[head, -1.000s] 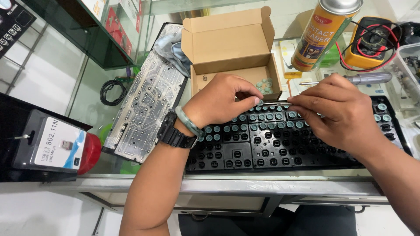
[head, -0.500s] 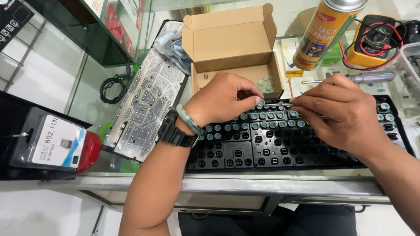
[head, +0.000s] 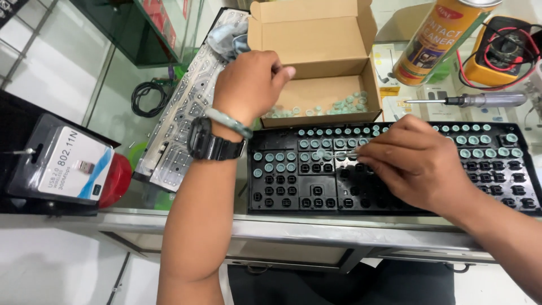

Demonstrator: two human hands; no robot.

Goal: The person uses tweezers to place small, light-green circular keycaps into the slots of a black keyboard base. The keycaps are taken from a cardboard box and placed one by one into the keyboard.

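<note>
My right grip (head: 395, 164) pinches slim tweezers (head: 344, 154) on one rubber dome (head: 320, 153) — tiny, soft, likely springy — over the keyboard frame (head: 316, 197); left grip (head: 254, 85), loosely curled, apparently empty, hovers beyond by the box (head: 316, 39).

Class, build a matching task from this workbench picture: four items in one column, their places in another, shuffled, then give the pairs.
Items:
1. open brown cardboard box
2. tall orange spray can
3. clear-handled screwdriver
4. black wristwatch

Places:
A. on the left hand's wrist
B. lying just behind the black keyboard frame, on its right part
C. behind the frame, with small pale rubber domes inside
D. standing right of the box

Pairs: 1-C, 2-D, 3-B, 4-A
</note>
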